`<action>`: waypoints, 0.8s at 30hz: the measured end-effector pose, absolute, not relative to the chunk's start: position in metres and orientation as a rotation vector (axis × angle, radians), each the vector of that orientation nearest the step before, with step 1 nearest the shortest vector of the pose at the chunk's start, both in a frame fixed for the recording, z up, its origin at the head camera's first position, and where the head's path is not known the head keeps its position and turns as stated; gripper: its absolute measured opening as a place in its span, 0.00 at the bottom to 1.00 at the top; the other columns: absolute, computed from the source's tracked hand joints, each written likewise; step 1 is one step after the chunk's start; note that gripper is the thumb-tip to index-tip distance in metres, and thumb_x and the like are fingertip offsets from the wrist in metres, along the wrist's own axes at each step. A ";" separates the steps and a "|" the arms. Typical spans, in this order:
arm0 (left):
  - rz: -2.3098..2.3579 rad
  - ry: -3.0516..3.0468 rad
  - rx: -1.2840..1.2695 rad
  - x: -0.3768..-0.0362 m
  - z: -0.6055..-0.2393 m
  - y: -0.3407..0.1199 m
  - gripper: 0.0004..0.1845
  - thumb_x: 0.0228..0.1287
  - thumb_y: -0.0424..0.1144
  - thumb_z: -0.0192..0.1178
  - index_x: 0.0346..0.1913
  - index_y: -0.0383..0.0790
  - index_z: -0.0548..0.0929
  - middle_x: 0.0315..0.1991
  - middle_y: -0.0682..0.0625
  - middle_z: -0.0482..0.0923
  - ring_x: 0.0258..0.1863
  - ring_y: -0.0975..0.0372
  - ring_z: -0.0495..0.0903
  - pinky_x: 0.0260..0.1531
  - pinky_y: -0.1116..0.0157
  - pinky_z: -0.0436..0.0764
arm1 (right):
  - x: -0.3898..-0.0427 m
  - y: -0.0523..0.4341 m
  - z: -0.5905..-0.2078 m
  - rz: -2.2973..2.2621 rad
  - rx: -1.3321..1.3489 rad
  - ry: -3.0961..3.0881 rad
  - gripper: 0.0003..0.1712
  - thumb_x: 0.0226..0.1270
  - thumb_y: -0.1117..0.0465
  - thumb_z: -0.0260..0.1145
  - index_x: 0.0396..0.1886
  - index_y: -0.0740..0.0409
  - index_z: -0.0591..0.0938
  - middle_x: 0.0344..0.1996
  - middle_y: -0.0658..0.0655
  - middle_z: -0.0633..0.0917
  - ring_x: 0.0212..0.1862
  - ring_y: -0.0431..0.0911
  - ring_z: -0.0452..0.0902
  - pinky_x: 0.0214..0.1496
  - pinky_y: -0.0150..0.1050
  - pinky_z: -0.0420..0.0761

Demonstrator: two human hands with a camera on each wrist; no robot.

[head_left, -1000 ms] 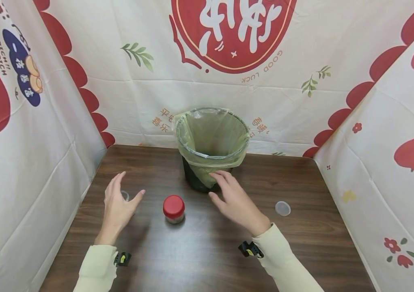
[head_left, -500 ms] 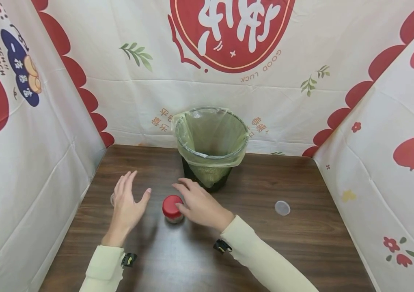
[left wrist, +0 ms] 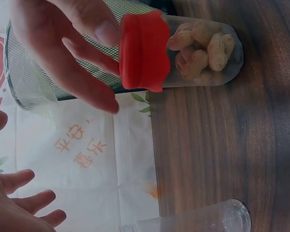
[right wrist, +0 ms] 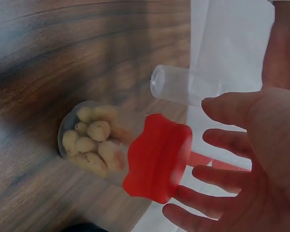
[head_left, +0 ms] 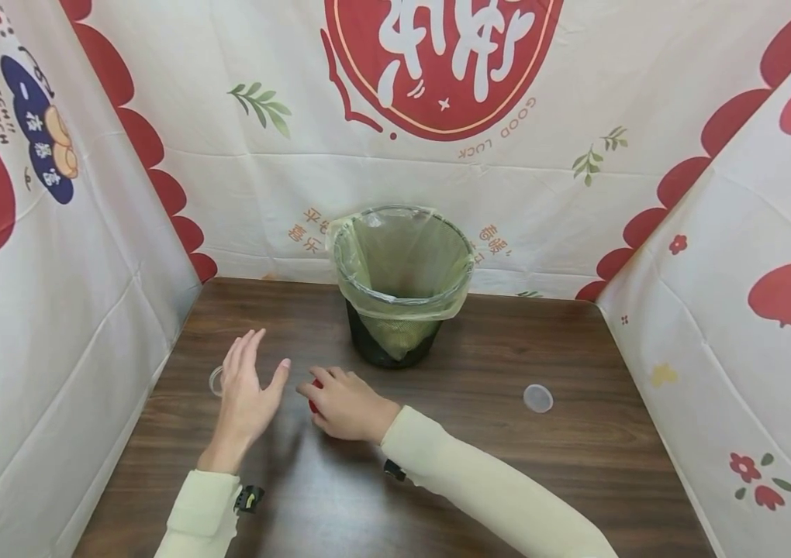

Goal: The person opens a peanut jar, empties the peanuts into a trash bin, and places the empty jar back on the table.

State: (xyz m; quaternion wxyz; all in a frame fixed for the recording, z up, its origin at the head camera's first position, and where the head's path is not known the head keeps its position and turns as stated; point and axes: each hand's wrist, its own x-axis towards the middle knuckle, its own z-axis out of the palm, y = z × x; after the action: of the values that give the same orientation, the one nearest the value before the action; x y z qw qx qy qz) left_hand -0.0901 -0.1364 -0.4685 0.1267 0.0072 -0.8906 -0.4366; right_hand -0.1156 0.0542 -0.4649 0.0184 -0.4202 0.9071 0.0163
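Cream sleeve (head_left: 200, 504) far left, then left hand (head_left: 245, 395), wide and empty. Next, upright on dark wood table (head_left: 577, 465): clear jar (left wrist: 203, 55), tan peanuts (right wrist: 98, 130) inside, scalloped red lid (left wrist: 142, 50) on top. Lastly, right hand (head_left: 350, 404) at the lid, fingers parted, not clasped.

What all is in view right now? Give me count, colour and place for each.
table: 1, dark brown, under everything
jar: 1, clear, upright, left of table centre
lid: 1, red, on the jar
peanuts: several, tan, inside the jar
container: 1, clear, table's left side
disc: 1, translucent white, table's right side
bin: 1, black, table's back
liner: 1, pale yellow-green, in the bin, over its rim
cloth walls: 3, white with red prints, back and both sides
sleeves: 2, cream, both arms
wrist devices: 2, dark, one per wrist
left hand: 1, bare, apart from the jar
right hand: 1, bare, at the lid
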 end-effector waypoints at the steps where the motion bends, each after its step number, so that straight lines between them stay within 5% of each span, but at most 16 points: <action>1: -1.275 -2.592 0.019 -0.090 -0.469 -0.136 0.36 0.78 0.45 0.62 0.82 0.36 0.65 0.84 0.33 0.58 0.85 0.37 0.50 0.80 0.30 0.51 | -0.115 0.053 -0.466 0.078 -1.318 2.819 0.25 0.81 0.50 0.64 0.73 0.47 0.81 0.70 0.58 0.81 0.65 0.53 0.84 0.62 0.47 0.88; 24: -1.323 -2.570 0.004 -0.087 -0.467 -0.137 0.34 0.82 0.46 0.57 0.82 0.37 0.64 0.85 0.35 0.58 0.86 0.39 0.49 0.81 0.31 0.49 | -0.121 0.060 -0.472 0.082 -1.362 2.814 0.24 0.76 0.49 0.72 0.67 0.48 0.84 0.57 0.56 0.85 0.54 0.51 0.85 0.51 0.40 0.90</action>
State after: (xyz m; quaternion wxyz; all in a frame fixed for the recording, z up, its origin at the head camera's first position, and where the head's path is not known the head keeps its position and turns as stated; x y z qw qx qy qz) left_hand -0.0868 -0.1369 -0.4675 0.1251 0.0013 -0.8821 -0.4542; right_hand -0.1211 0.0603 -0.4720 0.0072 -0.4354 0.8998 0.0261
